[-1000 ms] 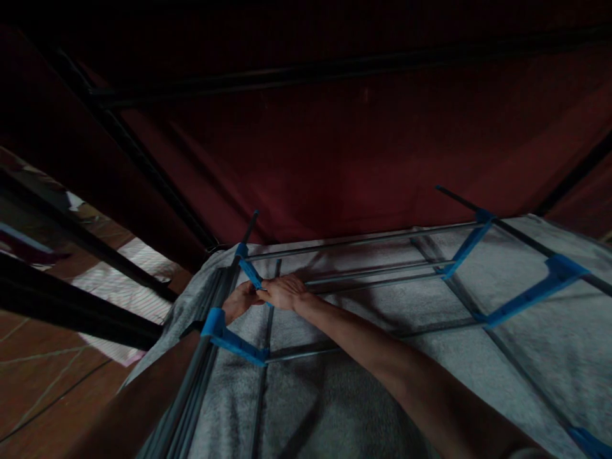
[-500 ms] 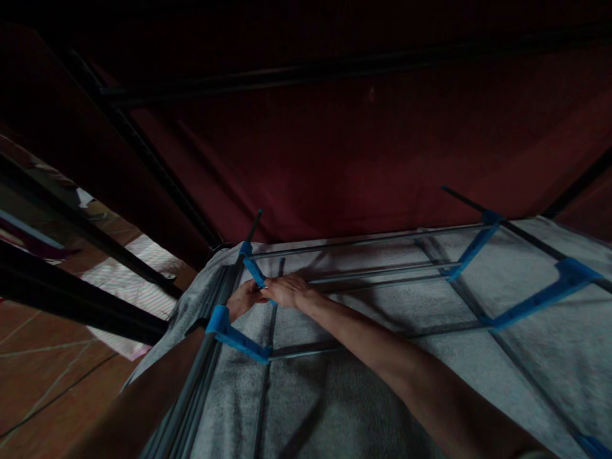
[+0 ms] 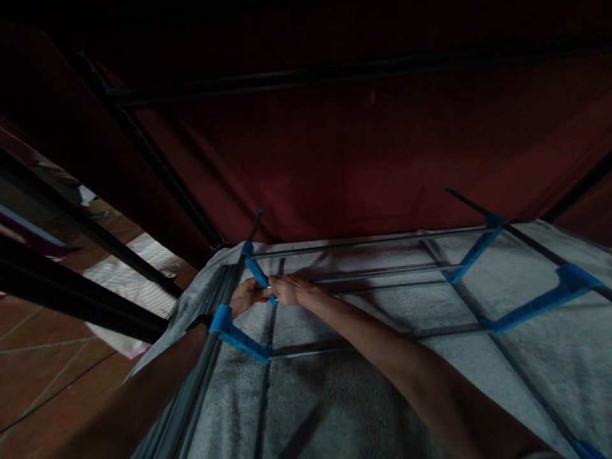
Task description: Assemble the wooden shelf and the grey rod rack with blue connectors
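Both hands meet at the blue plastic connector (image 3: 261, 276), at 9 o'clock of the metal rod frame (image 3: 373, 274). The left hand (image 3: 246, 296) and right hand (image 3: 289, 288) pinch it closed-fingered above grey fabric (image 3: 335, 395).

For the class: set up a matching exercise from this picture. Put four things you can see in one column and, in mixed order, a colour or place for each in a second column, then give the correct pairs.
Things:
1. plastic connector
2. fabric wall
3. fleece sheet
4. tiled floor

Descriptions:
A. grey, spread beneath the metal rods
B. blue, between the left hand and right hand
C. reddish brown, at lower left
D. dark red, rising behind the frame

Pairs: 1-B, 2-D, 3-A, 4-C
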`<move>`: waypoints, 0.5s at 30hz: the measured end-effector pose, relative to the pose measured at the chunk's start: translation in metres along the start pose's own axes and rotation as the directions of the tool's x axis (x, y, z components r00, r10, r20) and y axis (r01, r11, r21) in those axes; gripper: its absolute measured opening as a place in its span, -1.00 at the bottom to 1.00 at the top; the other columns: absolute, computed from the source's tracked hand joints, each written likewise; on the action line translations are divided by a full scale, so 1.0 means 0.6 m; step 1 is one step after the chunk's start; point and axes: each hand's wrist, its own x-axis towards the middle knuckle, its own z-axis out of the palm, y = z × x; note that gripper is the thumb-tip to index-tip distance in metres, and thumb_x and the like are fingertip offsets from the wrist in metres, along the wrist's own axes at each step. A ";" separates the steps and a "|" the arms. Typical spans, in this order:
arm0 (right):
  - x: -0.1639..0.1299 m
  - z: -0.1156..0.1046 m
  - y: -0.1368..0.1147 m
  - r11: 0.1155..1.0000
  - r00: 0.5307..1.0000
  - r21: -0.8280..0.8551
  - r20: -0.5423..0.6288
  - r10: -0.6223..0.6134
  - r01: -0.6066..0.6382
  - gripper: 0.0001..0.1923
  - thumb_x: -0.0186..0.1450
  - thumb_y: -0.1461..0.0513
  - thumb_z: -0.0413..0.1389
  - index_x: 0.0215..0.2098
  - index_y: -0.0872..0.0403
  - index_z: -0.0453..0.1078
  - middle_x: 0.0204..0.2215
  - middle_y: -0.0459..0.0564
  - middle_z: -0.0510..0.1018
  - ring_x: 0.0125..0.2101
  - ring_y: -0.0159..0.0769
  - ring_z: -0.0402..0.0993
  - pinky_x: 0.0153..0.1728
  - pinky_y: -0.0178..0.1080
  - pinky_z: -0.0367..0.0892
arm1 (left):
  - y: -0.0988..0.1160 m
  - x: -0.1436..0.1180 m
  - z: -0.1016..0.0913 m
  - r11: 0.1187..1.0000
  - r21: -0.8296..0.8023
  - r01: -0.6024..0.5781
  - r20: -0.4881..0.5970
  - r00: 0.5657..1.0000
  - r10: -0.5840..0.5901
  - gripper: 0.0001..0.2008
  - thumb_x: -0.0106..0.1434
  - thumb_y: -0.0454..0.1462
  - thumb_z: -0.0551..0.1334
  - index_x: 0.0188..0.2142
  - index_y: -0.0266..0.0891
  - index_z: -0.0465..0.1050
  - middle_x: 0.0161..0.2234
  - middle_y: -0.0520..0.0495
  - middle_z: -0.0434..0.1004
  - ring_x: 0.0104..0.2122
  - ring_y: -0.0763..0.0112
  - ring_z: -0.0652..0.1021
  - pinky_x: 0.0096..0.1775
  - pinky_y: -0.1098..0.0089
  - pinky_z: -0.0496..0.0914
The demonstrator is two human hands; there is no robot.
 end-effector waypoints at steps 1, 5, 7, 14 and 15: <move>-0.001 0.001 0.002 1.000 1.000 0.001 -0.006 -0.010 0.010 -0.66 0.43 0.13 -0.05 0.04 0.12 0.36 0.00 0.16 0.56 -0.07 -0.13 0.55 -0.15 -0.22 0.40 | 0.002 -0.001 0.001 1.000 -0.001 -0.002 0.000 1.000 0.002 -0.59 -0.17 -0.09 0.51 -0.36 -0.20 0.48 -0.36 -0.05 0.59 -0.21 0.10 0.54 -0.14 0.17 0.40; -0.003 0.003 0.009 1.000 1.000 -0.009 -0.012 -0.002 0.002 -0.67 0.41 0.13 -0.04 0.04 0.09 0.37 0.00 0.13 0.57 -0.06 -0.11 0.55 -0.15 -0.20 0.40 | 0.008 -0.002 0.004 1.000 -0.002 -0.002 -0.010 1.000 0.002 -0.57 -0.21 -0.11 0.53 -0.38 -0.23 0.47 -0.40 -0.05 0.56 -0.24 0.10 0.54 -0.15 0.16 0.42; -0.004 0.001 0.009 1.000 1.000 -0.014 0.000 0.023 -0.023 -0.67 0.41 0.12 -0.05 0.04 0.06 0.37 -0.03 0.12 0.59 -0.07 -0.09 0.56 -0.17 -0.19 0.40 | 0.007 -0.001 0.005 1.000 -0.005 -0.005 -0.014 1.000 0.005 -0.57 -0.22 -0.14 0.53 -0.39 -0.25 0.48 -0.40 -0.07 0.56 -0.25 0.08 0.54 -0.16 0.14 0.42; -0.005 -0.004 0.012 0.995 0.994 0.025 0.048 0.097 -0.099 -0.69 0.39 0.10 0.01 0.00 0.04 0.43 -0.07 0.08 0.62 -0.13 -0.11 0.57 -0.29 -0.26 0.38 | -0.011 0.004 0.002 0.998 -0.056 -0.008 -0.021 1.000 0.007 -0.64 -0.19 -0.16 0.50 -0.40 -0.23 0.51 -0.40 -0.10 0.59 -0.26 0.07 0.56 -0.15 0.14 0.43; -0.005 -0.003 0.013 0.995 0.995 0.032 0.043 0.092 -0.094 -0.70 0.38 0.12 0.01 0.00 0.03 0.43 -0.08 0.08 0.62 -0.13 -0.12 0.57 -0.29 -0.27 0.37 | -0.014 0.005 0.001 0.998 -0.059 -0.007 -0.022 1.000 0.005 -0.64 -0.19 -0.15 0.50 -0.40 -0.22 0.51 -0.41 -0.09 0.59 -0.27 0.08 0.56 -0.15 0.14 0.43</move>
